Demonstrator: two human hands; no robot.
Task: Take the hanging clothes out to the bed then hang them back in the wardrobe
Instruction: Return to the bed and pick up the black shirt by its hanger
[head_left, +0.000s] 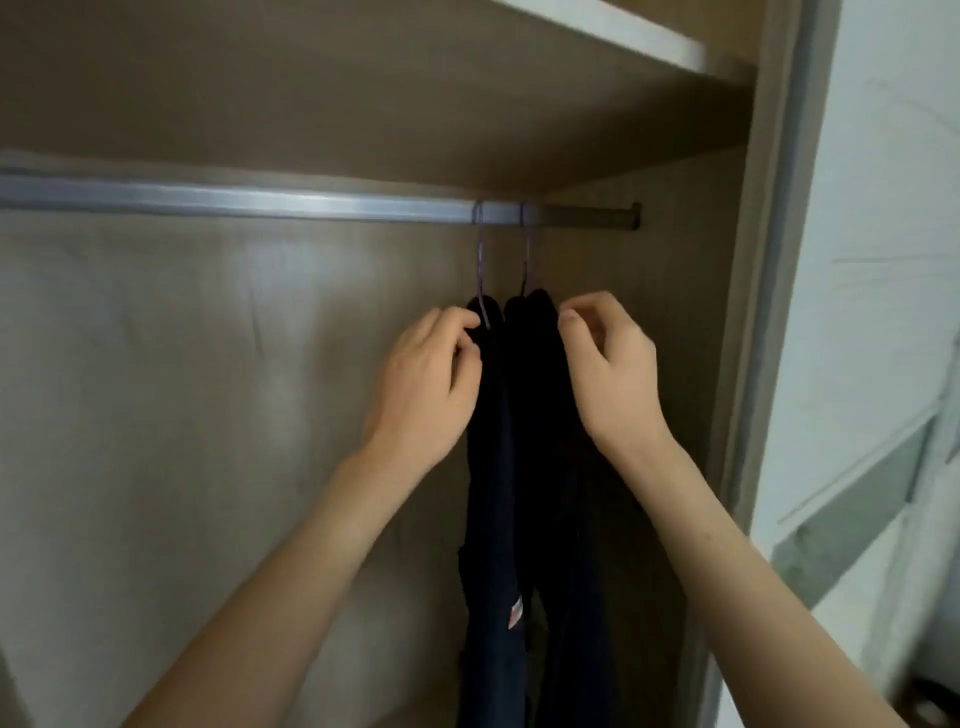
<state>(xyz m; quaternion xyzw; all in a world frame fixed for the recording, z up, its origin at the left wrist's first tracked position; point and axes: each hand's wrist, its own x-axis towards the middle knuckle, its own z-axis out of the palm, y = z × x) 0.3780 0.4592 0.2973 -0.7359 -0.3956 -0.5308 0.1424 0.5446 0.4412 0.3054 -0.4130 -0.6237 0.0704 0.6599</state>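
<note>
Two dark navy garments hang side by side on thin purple hangers from the metal rail near its right end. The left garment has a small pink label low down. My left hand grips the top of the left garment just below its hanger hook. My right hand has its fingers curled at the shoulder of the right garment, under the second hook; whether it pinches the cloth is hidden.
The wardrobe's beige back panel fills the left. A shelf runs above the rail. The wardrobe's side wall and sliding-door frame stand close on the right.
</note>
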